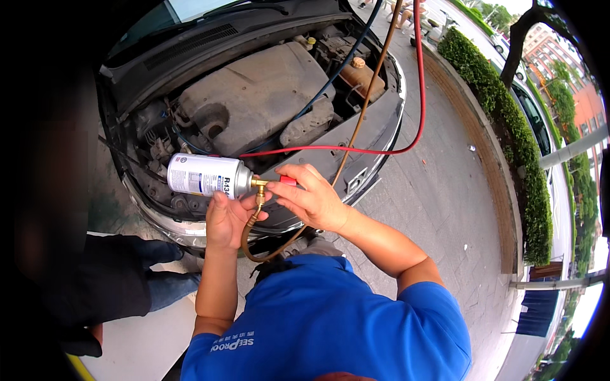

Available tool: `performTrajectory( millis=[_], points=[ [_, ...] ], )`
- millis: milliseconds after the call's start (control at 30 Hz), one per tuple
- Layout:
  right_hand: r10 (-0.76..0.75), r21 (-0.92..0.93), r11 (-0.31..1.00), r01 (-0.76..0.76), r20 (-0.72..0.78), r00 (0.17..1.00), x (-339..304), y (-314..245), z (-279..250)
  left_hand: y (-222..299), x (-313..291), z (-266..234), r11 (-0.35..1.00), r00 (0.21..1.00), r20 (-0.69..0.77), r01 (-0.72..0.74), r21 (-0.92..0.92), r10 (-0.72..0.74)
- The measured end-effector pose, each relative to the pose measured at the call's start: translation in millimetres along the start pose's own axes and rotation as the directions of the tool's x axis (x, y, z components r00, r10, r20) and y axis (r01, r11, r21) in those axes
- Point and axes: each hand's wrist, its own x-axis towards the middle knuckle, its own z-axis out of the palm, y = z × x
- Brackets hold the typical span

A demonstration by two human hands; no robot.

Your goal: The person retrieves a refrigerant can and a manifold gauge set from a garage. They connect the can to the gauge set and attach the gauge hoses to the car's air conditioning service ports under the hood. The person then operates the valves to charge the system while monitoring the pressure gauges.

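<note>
- And here's your left hand [232, 219], its grip closed round the silver end of the white can [202, 174], thumb up against its lower side!
- The can lies on its side in the air, over the engine bay's near edge, left of the middle, base pointing left.
- Over to your right hand [311, 198]: grip pinching the red knob [288, 181], thumb and fingers close in, right beside the brass valve [260, 190] on the can's end.
- Down from that valve goes the brown hose [244, 238], looping below your hands, then climbing across the near edge towards the far right corner.
- Red hose [422, 82] sweeping along the near edge, bending up past the right corner; blue hose [346, 60] slanting over the bay!
- Behind it all, the dusty engine cover [267, 82] fills the middle, the brown tank [362, 79] by the right edge.
- At your left, a bystander in jeans [168, 254] stands near the bumper.
</note>
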Motion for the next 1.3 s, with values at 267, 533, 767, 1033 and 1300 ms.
performTrajectory(
  millis=[267,533,767,1033,1300],
  points=[
    [0.347,0.635,0.670,-0.385,0.190,0.918,-4,28,-6,-1,14,16,0.996,0.998,-0.052,-0.038,0.084,0.043],
    [0.354,0.827,0.032,-0.561,0.515,0.781,-15,61,-7,-11,35,26,0.991,0.997,-0.070,0.038,0.125,-0.029],
    [0.265,0.478,0.874,-0.086,-0.321,0.909,-28,49,-23,-29,47,38,0.983,0.987,-0.155,0.056,0.176,-0.029],
    [0.016,0.017,1.000,-0.013,-0.203,0.979,-34,69,-36,-34,58,38,0.987,0.992,-0.115,0.065,0.149,-0.048],
    [0.243,0.286,0.927,-0.244,0.038,0.969,-27,69,-50,-36,57,43,0.988,0.995,-0.088,0.055,0.145,-0.042]
  ],
)
